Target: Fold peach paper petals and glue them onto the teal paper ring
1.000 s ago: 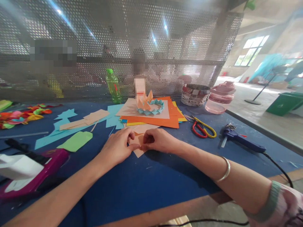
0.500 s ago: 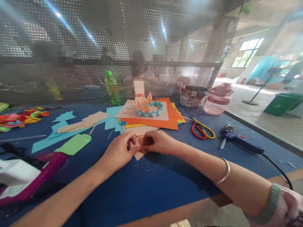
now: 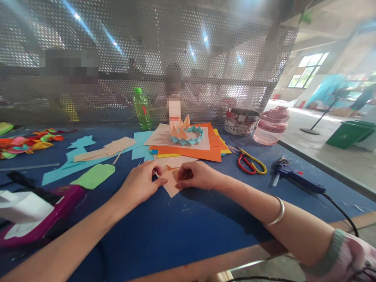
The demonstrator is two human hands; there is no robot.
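Holding a folded peach paper (image 3: 170, 183) down on the blue counter (image 3: 164, 231) — left grip (image 3: 140, 182) narrow at its upper edge, right grip (image 3: 194, 176) narrow at its right side, both just apart — below the orange sheets (image 3: 188, 153).

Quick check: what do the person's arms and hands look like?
The left hand and right hand are bare, ungloved. The right forearm wears a plain silver-coloured bangle; a pale pink patterned sleeve ends in a green ribbed cuff. The left arm shows no jewellery or sleeve.
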